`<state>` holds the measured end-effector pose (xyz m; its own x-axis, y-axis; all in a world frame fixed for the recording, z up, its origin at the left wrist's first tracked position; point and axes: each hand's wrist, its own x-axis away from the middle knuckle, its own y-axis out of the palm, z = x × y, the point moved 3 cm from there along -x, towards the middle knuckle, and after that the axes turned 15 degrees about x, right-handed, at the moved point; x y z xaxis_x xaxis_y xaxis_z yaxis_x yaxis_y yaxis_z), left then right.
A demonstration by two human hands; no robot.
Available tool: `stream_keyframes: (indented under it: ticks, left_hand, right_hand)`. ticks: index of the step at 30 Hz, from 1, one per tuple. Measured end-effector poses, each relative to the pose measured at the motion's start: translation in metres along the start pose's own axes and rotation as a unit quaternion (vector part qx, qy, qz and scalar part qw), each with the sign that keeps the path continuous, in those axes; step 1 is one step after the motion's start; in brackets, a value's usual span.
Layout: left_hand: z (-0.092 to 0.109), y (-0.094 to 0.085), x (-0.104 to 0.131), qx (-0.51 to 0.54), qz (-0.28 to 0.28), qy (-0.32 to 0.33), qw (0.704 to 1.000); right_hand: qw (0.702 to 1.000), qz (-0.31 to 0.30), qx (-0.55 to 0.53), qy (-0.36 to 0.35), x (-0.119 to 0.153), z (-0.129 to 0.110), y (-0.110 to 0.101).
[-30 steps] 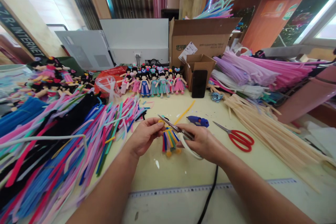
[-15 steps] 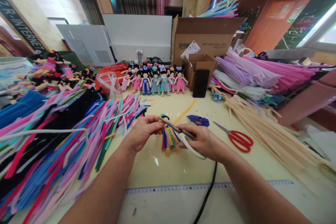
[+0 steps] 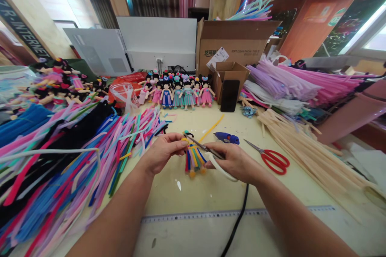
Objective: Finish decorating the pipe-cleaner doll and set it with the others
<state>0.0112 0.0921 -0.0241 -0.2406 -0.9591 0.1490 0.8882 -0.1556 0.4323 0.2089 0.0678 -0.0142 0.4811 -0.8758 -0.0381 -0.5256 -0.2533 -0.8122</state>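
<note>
My left hand (image 3: 165, 148) is closed in a pinch on a small yellow pipe cleaner piece (image 3: 185, 141). My right hand (image 3: 232, 160) grips scissors (image 3: 201, 145) with long grey blades and a white handle loop, their tips reaching to the left fingertips. Whether the blades touch the yellow piece I cannot tell. Just beyond the blades lies a small doll (image 3: 194, 160) with a skirt of multicoloured stripes, its upper part partly hidden by the fingers and blades. A longer yellow pipe cleaner (image 3: 212, 127) runs away from it across the table.
A blue glue gun (image 3: 227, 138) and red-handled scissors (image 3: 275, 161) lie to the right. Bundled pipe cleaners (image 3: 75, 160) cover the left side; beige ones (image 3: 301, 164) spread at right. Finished dolls (image 3: 177, 92) stand behind, beside a phone (image 3: 229, 95). A ruler (image 3: 196, 217) and black cord (image 3: 238, 225) lie nearest.
The yellow piece at my left fingertips now looks curled and lies lower. The scissor blades have shifted slightly at their tips; both hands stay almost in place.
</note>
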Motion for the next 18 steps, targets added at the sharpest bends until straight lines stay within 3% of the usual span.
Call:
stream_keyframes:
  ticks: [6,13,18]
  left_hand:
    - [0.001,-0.004,-0.002,0.068,0.041,0.011,0.997]
    - [-0.004,-0.001,-0.002,0.154,0.053,0.006,0.987]
    - [-0.006,0.002,-0.003,0.156,0.033,-0.002,0.987]
  right_hand:
    - [0.998,0.028,-0.054,0.012,-0.001,0.002,0.004]
    - [0.997,0.056,0.045,0.017,-0.002,-0.011,0.013]
    - [0.994,0.07,0.084,0.022,-0.003,-0.014,0.015]
